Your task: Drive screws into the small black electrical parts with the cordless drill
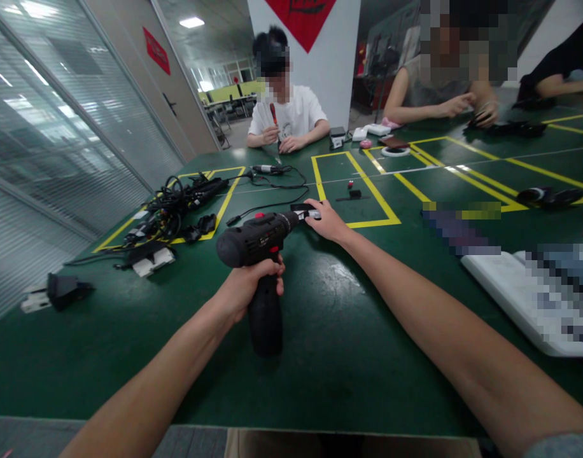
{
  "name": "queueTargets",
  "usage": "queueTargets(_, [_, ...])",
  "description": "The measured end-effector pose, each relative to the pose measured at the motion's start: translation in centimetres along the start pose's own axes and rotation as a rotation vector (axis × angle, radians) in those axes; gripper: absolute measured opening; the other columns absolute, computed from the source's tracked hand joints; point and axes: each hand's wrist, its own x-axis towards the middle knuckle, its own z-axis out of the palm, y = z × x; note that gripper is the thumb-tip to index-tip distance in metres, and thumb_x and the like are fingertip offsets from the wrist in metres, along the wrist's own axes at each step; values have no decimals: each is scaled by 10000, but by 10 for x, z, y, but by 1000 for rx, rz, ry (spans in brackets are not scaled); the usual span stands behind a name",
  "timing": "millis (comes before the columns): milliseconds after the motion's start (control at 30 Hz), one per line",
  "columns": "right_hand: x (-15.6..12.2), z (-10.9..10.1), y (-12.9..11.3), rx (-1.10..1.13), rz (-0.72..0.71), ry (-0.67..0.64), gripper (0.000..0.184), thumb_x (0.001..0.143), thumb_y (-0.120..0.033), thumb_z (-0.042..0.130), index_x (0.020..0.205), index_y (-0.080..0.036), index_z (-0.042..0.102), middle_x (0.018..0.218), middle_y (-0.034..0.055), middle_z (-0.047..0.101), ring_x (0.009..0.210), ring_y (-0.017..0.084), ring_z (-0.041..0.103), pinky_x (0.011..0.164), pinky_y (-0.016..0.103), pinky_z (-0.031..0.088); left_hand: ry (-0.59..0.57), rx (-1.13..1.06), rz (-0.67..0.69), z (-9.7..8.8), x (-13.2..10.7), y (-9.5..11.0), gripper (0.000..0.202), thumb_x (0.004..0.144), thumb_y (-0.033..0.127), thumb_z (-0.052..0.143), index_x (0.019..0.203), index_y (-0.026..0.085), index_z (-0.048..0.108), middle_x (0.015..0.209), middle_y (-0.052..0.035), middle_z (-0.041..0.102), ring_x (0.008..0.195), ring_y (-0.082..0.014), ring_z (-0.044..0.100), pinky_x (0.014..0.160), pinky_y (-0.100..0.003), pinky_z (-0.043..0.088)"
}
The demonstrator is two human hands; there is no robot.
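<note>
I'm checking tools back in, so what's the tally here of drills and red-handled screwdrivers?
Drills: 1, a black drill gripped by the wearer's left hand
Red-handled screwdrivers: 1, a screwdriver held by the person in the white shirt
Total: 2

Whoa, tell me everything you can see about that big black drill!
The drill looks like dark, hard plastic, with a rounded back, a thick handle, and red bits on top and where the handle joins. Its side lettering is too small to read. The left hand grips the handle, over the green table. Its nose points toward the small piece in the right hand; I can't tell whether they touch.
</note>
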Motion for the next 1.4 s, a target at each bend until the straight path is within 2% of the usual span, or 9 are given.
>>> queueTargets(233, [0, 0, 0, -9, -27, 16, 499, 805, -254, 562, 1303, -221, 551, 1167, 97, 503, 1081, 249, 570, 1046, 429, 435, 3, -11, -19, 1, 0, 1, 160, 679, 202, 632, 819, 141, 584, 700, 15, 560, 502, -94, 554, 520, -236, 439])
queueTargets(600, [-1, -1, -4, -5, 8, 0, 501, 805, -254, 561, 1305, -228, 547, 1190, 95, 493, 1097, 243, 563, 1054, 418, 427, -2, -10, -32, 0, -1, 1, 165, 683, 215, 635, 824, 148, 582, 713, 16, 555, 513, -93, 546, 526, -234, 439])
queueTargets(900, [-2, -1, -4, 9, 16, 7, 506, 798, -259, 573, 1303, -234, 554, 1173, 94, 500, 1064, 248, 572, 1045, 443, 437, -11, -2, -21, 0, -1, 2, 143, 680, 217, 628, 793, 147, 574, 705, 10, 552, 509, -99, 544, 518, -240, 436])
queueTargets(1400, [-1, -2, -3, 4, -6, 8, 499, 799, -251, 570, 1296, -218, 559, 1150, 95, 500, 1048, 237, 575, 1049, 417, 434, -9, -6, -32, 0, -1, 1, 174, 676, 223, 640, 819, 148, 577, 704, 14, 550, 513, -99, 540, 528, -248, 432])
